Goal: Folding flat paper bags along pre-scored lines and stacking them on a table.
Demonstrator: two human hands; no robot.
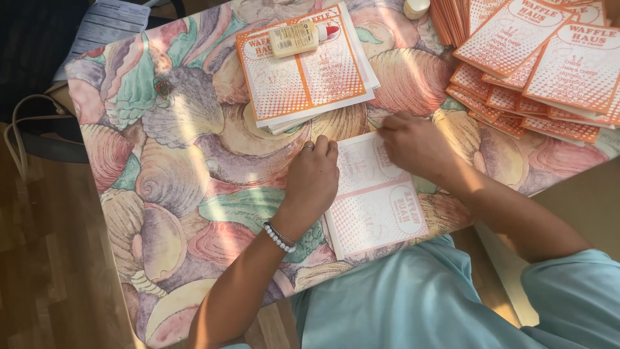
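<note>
Sheet (378, 197) lengthwise toward the person

I see a light-blue short-sleeved top (413, 304), loose fabric, sleeve ending above the right elbow. Forearms bare. Left hand (313, 178): thin ring (309, 146) on one of the fingers, plus white bead bracelet (279, 238) w/ a darker thin band beside it at the wrist. Right hand (413, 143): nothing worn, as far as I can tell.

I saw a sheet (378, 200) lying near on the table (181, 168); behind it a stack (303, 71) bore a bottle (298, 37); far right lay leaflets (536, 64).
</note>
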